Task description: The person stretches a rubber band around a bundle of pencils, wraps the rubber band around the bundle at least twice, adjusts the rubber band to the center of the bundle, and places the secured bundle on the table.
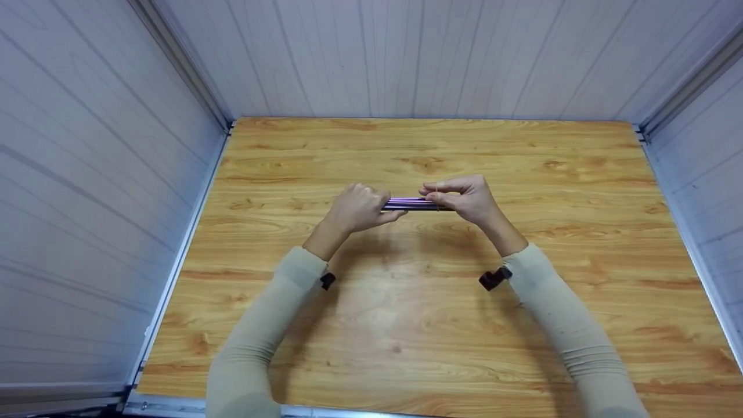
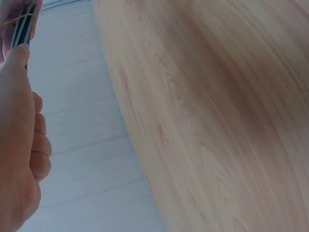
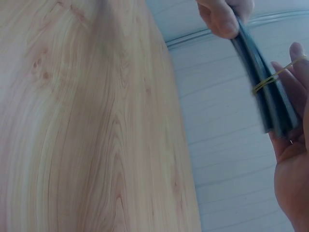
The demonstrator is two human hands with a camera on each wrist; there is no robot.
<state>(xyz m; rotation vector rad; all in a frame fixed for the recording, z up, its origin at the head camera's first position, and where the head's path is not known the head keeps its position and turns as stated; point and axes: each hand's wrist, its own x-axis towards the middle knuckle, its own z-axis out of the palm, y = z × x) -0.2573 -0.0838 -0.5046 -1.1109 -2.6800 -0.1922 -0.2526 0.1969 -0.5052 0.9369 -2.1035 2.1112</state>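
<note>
Two grips of mine share one bundle of slim, straight sticks (image 1: 406, 203), held level above the worktop (image 1: 383, 325) — several smooth, dark lengths with a purple sheen, packed too tightly for me to count. My left grip (image 1: 360, 208) is closed round one end. My right grip (image 1: 469, 200) is partly closed at the other, its bent fingers hooking one thin yellow band (image 3: 264, 85) that loops the bundle and stretches out to them. Two ribbed-looking pale fabric sleeves (image 1: 557, 313) cover my arms; the worktop has streaky, knotted wood grain, with three pale, grooved walls (image 1: 389, 58) around it.
</note>
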